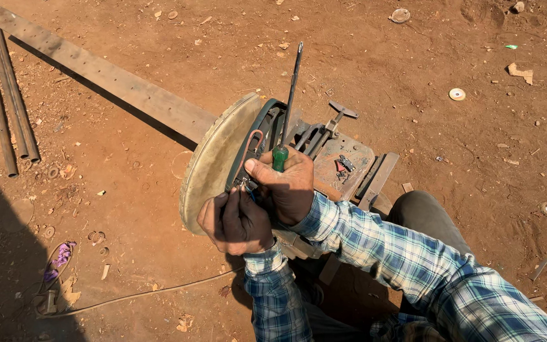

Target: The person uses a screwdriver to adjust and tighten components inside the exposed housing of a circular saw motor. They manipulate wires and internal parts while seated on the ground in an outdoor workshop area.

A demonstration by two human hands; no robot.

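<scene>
We see our right hand (289, 187) wrapped round a green-handled screwdriver (288, 114), its fingers curled tight on the grip, shaft pointing up and away. Our left hand (235, 221) sits just below, fingers pinched together on small wires (246, 183) at the rim of a round dusty disc (213, 161). The disc stands tilted on edge against a rusty metal frame (343, 161), over bare red dirt ground (128, 209). A long flat steel bar (96, 73) runs off behind.
</scene>
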